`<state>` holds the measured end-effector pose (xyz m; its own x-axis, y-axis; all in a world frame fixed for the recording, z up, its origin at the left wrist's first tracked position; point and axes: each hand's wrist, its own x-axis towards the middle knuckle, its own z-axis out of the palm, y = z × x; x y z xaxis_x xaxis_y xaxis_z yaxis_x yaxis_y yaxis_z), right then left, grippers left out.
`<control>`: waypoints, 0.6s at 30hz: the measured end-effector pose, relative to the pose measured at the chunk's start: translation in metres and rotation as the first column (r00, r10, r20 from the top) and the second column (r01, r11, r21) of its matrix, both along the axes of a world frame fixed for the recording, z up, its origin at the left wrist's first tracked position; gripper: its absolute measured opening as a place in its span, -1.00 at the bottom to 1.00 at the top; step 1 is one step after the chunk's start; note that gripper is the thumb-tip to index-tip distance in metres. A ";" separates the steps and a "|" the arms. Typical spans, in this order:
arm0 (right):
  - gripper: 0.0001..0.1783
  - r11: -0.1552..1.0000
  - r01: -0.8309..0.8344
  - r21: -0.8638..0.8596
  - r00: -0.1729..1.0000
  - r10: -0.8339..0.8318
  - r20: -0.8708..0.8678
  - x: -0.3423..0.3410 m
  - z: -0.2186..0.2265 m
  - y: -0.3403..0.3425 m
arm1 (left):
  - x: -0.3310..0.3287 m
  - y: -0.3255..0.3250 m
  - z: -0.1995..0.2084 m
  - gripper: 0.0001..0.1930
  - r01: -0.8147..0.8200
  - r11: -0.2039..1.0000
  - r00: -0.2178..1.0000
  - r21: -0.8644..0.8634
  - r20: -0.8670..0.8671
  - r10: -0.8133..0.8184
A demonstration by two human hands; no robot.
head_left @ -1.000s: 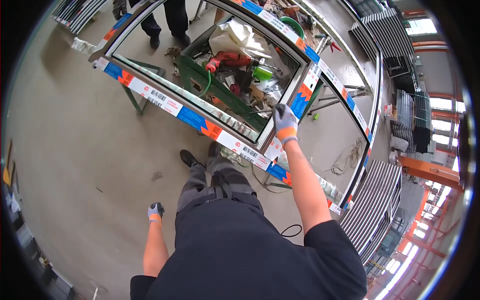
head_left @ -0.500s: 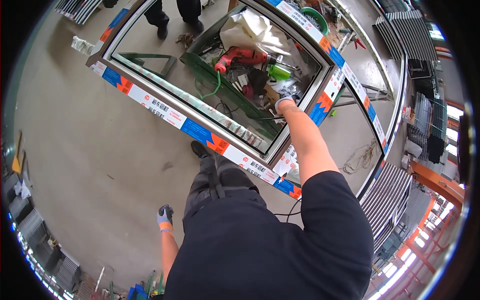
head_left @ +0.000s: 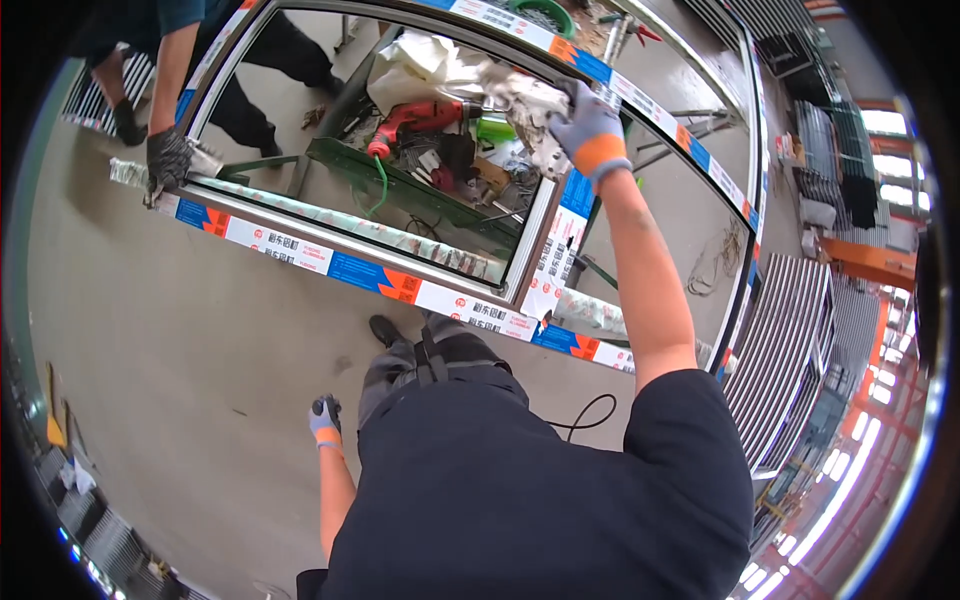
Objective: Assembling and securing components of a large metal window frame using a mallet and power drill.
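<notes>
My right hand (head_left: pixel 590 130), in a grey glove with an orange cuff, reaches over the inner bar of a window frame (head_left: pixel 430 285). Its fingers are closed on a crumpled whitish rag (head_left: pixel 532 112) with dark spots, blurred by motion. Beneath the rag, seen through the frame's opening, is a green metal toolbox (head_left: pixel 340 158) holding a red power drill (head_left: pixel 415 122) with a green cord, white foam sheeting (head_left: pixel 420 62) and small loose parts. Low at my side hangs my left hand (head_left: pixel 325 415), gloved, its fingers curled; nothing shows in it.
A co-worker's gloved hand (head_left: pixel 168 158) rests at the frame's left corner. Padded support bars (head_left: pixel 340 222) run under the frame. Beyond it are a green basin (head_left: pixel 545 14) and red-handled pliers (head_left: pixel 640 32). Stacked metal profiles (head_left: pixel 765 345) stand at right; a black cable (head_left: pixel 590 415) loops near my waist.
My right hand has come up out of the toolbox with the rag and moved over the frame's inner bar. The co-worker has leaned in to the left corner. My view has shifted.
</notes>
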<state>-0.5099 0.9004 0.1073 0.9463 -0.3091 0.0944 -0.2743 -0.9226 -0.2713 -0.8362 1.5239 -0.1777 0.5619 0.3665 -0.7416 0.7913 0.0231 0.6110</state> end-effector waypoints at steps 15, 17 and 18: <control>-0.72 0.938 0.336 0.086 0.923 -0.346 0.170 -0.231 -0.021 0.090 | 0.236 -0.155 0.175 -0.73 0.254 0.548 0.009 0.797 0.565 -0.825; -0.71 0.965 0.174 -0.196 0.984 -0.165 0.065 -0.227 -0.054 0.096 | 0.257 -0.183 0.176 -0.70 0.263 0.498 -0.076 0.826 0.532 -0.843; -0.68 0.977 0.147 -0.156 0.986 -0.157 -0.054 -0.224 -0.078 0.101 | 0.266 -0.197 0.175 -0.67 0.271 0.446 -0.146 0.853 0.494 -0.857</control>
